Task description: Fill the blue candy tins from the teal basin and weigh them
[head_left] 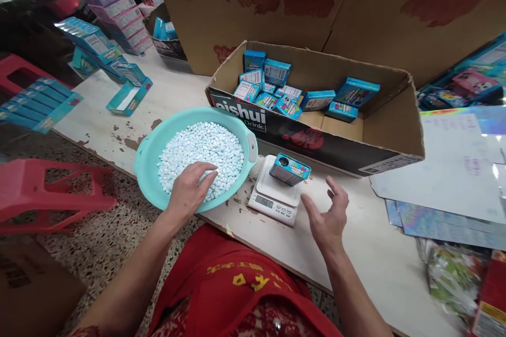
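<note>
My left hand (190,189) is over a turquoise plastic basin (146,160) heaped with small white candies (205,142). Its thumb and fingertips come together in a pinch, and I cannot make out what is between them. My right hand (330,216) is open beside a white digital scale (272,197), fingers apart and holding nothing. On the scale's platform stands a small blue candy box (290,169), its top showing a dark round hole. The scale's display is lit.
Behind the scale, an open cardboard carton (379,137) holds several blue candy boxes (276,72). Blue display trays (130,97) sit at the left. A red stool (51,195) stands on the floor at left. Shiny sheets (443,221) and a white board (443,168) lie at right.
</note>
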The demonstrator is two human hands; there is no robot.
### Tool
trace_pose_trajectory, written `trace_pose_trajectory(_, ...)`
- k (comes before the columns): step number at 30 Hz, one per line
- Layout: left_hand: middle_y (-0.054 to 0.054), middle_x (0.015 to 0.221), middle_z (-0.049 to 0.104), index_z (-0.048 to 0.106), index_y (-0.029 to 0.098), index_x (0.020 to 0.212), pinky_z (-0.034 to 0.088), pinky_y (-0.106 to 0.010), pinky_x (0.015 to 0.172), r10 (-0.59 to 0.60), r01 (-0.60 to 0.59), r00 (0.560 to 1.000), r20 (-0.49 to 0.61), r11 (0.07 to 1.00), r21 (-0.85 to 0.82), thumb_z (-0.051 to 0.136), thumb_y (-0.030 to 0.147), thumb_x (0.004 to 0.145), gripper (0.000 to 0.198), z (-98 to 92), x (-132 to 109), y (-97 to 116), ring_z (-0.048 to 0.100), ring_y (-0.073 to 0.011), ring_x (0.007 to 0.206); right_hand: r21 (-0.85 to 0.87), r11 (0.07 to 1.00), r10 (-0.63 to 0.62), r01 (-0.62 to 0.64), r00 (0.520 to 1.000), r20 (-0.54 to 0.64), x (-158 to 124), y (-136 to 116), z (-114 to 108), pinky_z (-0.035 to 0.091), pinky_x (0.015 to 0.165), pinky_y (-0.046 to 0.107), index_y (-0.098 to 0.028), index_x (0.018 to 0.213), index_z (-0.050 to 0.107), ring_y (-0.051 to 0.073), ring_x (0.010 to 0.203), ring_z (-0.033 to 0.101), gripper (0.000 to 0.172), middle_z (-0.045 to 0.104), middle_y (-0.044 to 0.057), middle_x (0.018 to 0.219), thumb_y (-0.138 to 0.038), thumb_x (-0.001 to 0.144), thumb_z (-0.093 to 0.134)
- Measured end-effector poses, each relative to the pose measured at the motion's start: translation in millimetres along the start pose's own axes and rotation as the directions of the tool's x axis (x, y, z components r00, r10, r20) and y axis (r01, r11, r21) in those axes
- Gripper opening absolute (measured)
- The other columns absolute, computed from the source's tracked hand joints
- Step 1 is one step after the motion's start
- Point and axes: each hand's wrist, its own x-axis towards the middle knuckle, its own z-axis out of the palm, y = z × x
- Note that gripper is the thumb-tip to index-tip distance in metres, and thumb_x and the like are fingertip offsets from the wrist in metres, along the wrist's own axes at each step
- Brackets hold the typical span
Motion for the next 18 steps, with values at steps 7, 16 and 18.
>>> trace_pose_trajectory(7,-0.007,0.098,0.069,0.064,0.023,0.09,0.045,-0.035,0.087,0.017,-0.017,1.0,-0.01,1.0,-0.002,0.049,0.038,0.089,0.022,-1.8,-3,0,0.061,-0.0247,0.098,0.025,1.0,0.008,-0.009,0.999,0.042,7,1,12,0.041,0.098,0.055,-0.022,0.133,0.043,0.031,0.123,0.046,0.067,0.049,0.014,0.13,-0.054,0.079,0.066)
trace_pose_trajectory(16,-0.007,0.097,0.069,0.065,0.022,0.089,0.045,-0.034,0.085,0.043,-0.043,0.999,0.032,0.999,-0.02,0.048,0.038,0.09,0.023,2.0,-2,-2,0.061,-0.0243,0.098,0.014,1.0,-0.001,0.0,0.998,0.056,15,2,18,0.04,0.098,0.053,-0.022,0.132,0.043,0.032,0.124,0.045,0.07,0.049,0.013,0.13,-0.055,0.076,0.069)
trace_pose_trajectory(18,-0.007,0.098,0.069,0.064,0.023,0.09,0.045,-0.034,0.085,0.042,-0.041,0.998,0.042,0.999,-0.018,0.047,0.038,0.09,0.023,1.8,-2,-3,0.061,-0.0243,0.098,0.022,1.0,-0.004,0.003,0.998,0.06,18,2,21,0.04,0.098,0.053,-0.022,0.132,0.044,0.032,0.123,0.045,0.072,0.049,0.013,0.13,-0.056,0.075,0.07)
